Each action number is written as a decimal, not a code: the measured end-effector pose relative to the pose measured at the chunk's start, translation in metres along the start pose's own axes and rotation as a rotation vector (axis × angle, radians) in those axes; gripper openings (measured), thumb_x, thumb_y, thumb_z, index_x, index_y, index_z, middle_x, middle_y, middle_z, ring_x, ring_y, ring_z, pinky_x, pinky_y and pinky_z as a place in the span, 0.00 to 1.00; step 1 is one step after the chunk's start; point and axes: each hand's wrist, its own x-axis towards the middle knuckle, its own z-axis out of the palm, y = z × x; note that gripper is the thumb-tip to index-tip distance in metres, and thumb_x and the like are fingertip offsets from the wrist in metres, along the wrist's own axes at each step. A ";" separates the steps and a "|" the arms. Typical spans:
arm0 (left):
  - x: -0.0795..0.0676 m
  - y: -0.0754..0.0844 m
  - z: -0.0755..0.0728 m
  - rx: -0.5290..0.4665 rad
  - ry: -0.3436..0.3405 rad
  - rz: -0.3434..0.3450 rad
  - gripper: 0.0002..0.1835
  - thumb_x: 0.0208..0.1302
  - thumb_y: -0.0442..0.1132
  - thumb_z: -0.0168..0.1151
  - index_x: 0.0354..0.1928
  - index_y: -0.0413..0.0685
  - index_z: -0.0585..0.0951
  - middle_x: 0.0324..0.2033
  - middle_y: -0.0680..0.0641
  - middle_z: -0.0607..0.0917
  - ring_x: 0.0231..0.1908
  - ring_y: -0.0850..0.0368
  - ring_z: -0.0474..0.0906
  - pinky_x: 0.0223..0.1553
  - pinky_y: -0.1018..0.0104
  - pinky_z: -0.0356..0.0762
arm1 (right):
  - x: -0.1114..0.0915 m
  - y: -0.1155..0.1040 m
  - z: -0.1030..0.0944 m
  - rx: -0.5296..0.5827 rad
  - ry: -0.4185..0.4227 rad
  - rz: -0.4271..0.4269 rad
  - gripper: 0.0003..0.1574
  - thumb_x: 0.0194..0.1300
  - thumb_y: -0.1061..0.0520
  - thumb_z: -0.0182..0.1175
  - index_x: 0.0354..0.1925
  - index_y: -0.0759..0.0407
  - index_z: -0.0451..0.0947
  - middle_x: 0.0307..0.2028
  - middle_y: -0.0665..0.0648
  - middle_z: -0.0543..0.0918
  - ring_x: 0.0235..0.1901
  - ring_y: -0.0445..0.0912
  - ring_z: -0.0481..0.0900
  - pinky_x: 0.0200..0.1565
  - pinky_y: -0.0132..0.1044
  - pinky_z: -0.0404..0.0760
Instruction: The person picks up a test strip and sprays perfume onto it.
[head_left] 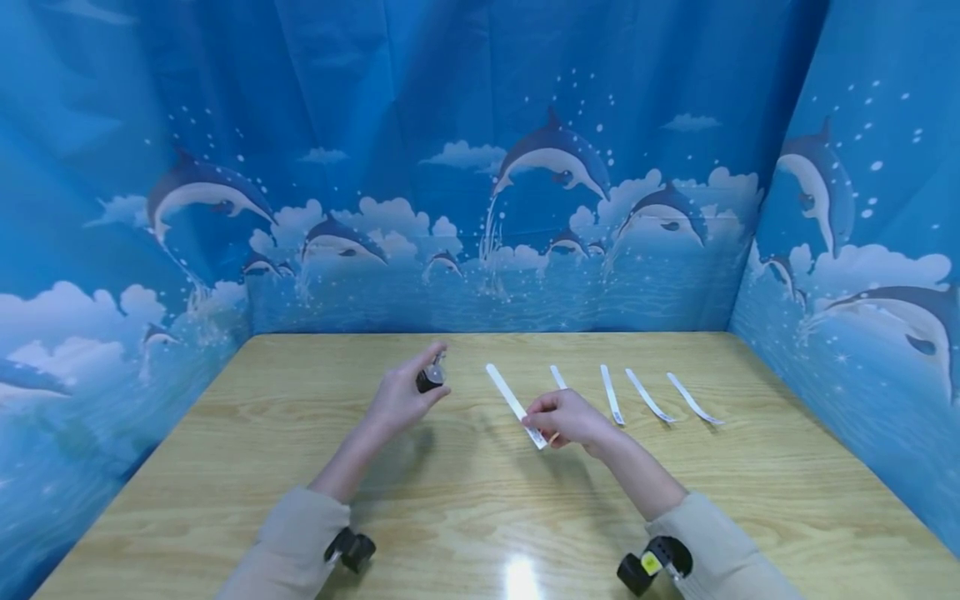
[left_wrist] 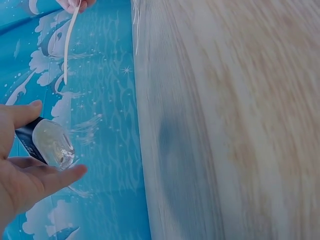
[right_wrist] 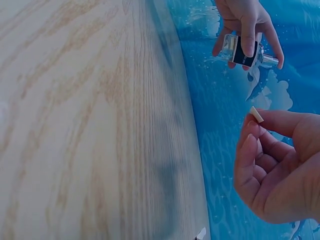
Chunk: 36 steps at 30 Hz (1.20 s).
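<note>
My left hand (head_left: 397, 402) holds a small clear glass spray bottle (head_left: 431, 377) with a black label, raised over the table. In the right wrist view the bottle (right_wrist: 245, 51) lies tilted sideways, its silver spray top (right_wrist: 269, 61) by the index finger. Opposite it, my right hand (head_left: 572, 418) pinches a narrow white paper strip (head_left: 504, 388) near its lower, printed end between thumb and fingers. The strip's far end points up and left, a short way right of the bottle. From the left wrist, the strip (left_wrist: 69, 50) looks slightly bowed.
Several more white paper strips (head_left: 611, 393) lie spaced in a row on the wooden table (head_left: 465, 517), right of and behind my right hand. A blue dolphin-print curtain (head_left: 420, 125) closes off the back and sides. Each sleeve carries a small black wrist camera (head_left: 351, 550).
</note>
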 end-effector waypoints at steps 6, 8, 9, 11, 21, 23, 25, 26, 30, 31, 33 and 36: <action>0.001 -0.004 -0.006 -0.077 0.010 -0.089 0.42 0.53 0.34 0.68 0.70 0.52 0.59 0.56 0.37 0.75 0.54 0.41 0.72 0.53 0.48 0.68 | 0.001 0.001 -0.003 -0.004 0.022 0.006 0.12 0.64 0.60 0.57 0.40 0.70 0.77 0.20 0.52 0.73 0.20 0.42 0.69 0.24 0.33 0.72; 0.001 -0.005 -0.008 -0.100 0.022 -0.132 0.46 0.53 0.34 0.69 0.71 0.49 0.55 0.55 0.36 0.75 0.54 0.40 0.71 0.54 0.48 0.67 | 0.001 0.001 -0.005 -0.004 0.027 0.002 0.12 0.64 0.60 0.57 0.40 0.70 0.77 0.20 0.52 0.73 0.21 0.41 0.69 0.24 0.33 0.72; 0.001 -0.006 -0.010 -0.106 0.027 -0.155 0.47 0.53 0.35 0.69 0.71 0.47 0.53 0.55 0.36 0.75 0.55 0.40 0.71 0.55 0.48 0.66 | 0.002 0.001 -0.006 -0.006 0.029 0.000 0.12 0.64 0.60 0.57 0.40 0.70 0.77 0.20 0.52 0.73 0.21 0.41 0.69 0.24 0.33 0.72; 0.000 -0.008 -0.012 -0.110 0.038 -0.197 0.49 0.52 0.36 0.70 0.71 0.43 0.51 0.55 0.35 0.75 0.55 0.39 0.70 0.56 0.48 0.64 | 0.003 0.000 -0.008 0.000 0.040 0.003 0.12 0.64 0.60 0.57 0.39 0.70 0.77 0.21 0.52 0.73 0.21 0.41 0.70 0.24 0.33 0.72; -0.002 -0.020 -0.022 -0.194 -0.006 -0.331 0.37 0.52 0.37 0.70 0.64 0.41 0.66 0.57 0.37 0.73 0.56 0.40 0.69 0.54 0.49 0.68 | 0.014 -0.004 -0.013 0.099 0.094 0.014 0.10 0.63 0.61 0.56 0.40 0.69 0.75 0.22 0.51 0.76 0.22 0.40 0.72 0.24 0.30 0.72; -0.003 -0.024 -0.024 -0.240 -0.024 -0.362 0.37 0.53 0.36 0.69 0.65 0.43 0.65 0.58 0.37 0.71 0.57 0.40 0.67 0.54 0.49 0.67 | 0.018 -0.006 -0.013 0.139 0.104 0.017 0.11 0.64 0.62 0.55 0.42 0.70 0.75 0.23 0.51 0.76 0.22 0.39 0.73 0.24 0.29 0.73; -0.003 -0.028 -0.026 -0.281 -0.033 -0.387 0.38 0.53 0.36 0.68 0.66 0.43 0.64 0.59 0.37 0.70 0.59 0.40 0.65 0.56 0.49 0.65 | 0.021 -0.007 -0.013 0.179 0.112 0.023 0.12 0.64 0.63 0.53 0.43 0.71 0.74 0.23 0.51 0.76 0.22 0.39 0.73 0.24 0.29 0.73; -0.003 -0.030 -0.027 -0.301 -0.035 -0.395 0.38 0.53 0.35 0.68 0.66 0.43 0.64 0.60 0.37 0.70 0.59 0.41 0.65 0.56 0.49 0.65 | 0.023 -0.007 -0.013 0.198 0.118 0.032 0.12 0.64 0.63 0.53 0.43 0.71 0.73 0.24 0.52 0.76 0.22 0.39 0.74 0.24 0.28 0.74; -0.003 -0.037 -0.030 -0.359 -0.030 -0.414 0.38 0.53 0.34 0.68 0.66 0.41 0.63 0.59 0.37 0.70 0.59 0.42 0.65 0.56 0.51 0.66 | 0.031 -0.008 -0.012 0.276 0.142 0.069 0.14 0.65 0.63 0.52 0.47 0.72 0.71 0.25 0.52 0.77 0.22 0.39 0.74 0.25 0.28 0.74; -0.003 -0.038 -0.031 -0.370 -0.028 -0.424 0.38 0.52 0.34 0.68 0.66 0.41 0.63 0.59 0.37 0.71 0.59 0.42 0.66 0.56 0.52 0.67 | 0.033 -0.009 -0.011 0.301 0.151 0.078 0.15 0.65 0.63 0.53 0.48 0.71 0.71 0.25 0.52 0.77 0.22 0.39 0.74 0.25 0.27 0.75; -0.002 -0.039 -0.032 -0.377 -0.022 -0.449 0.39 0.52 0.34 0.69 0.67 0.42 0.63 0.59 0.38 0.70 0.59 0.42 0.66 0.56 0.51 0.66 | 0.037 -0.009 -0.010 0.343 0.160 0.080 0.17 0.65 0.64 0.53 0.50 0.73 0.70 0.24 0.52 0.77 0.22 0.38 0.74 0.24 0.26 0.75; -0.002 -0.040 -0.033 -0.370 -0.023 -0.495 0.40 0.52 0.36 0.69 0.67 0.45 0.62 0.59 0.39 0.70 0.58 0.43 0.65 0.57 0.50 0.63 | 0.043 -0.009 -0.006 0.400 0.171 0.068 0.19 0.64 0.65 0.54 0.51 0.75 0.69 0.22 0.51 0.78 0.20 0.37 0.75 0.24 0.25 0.75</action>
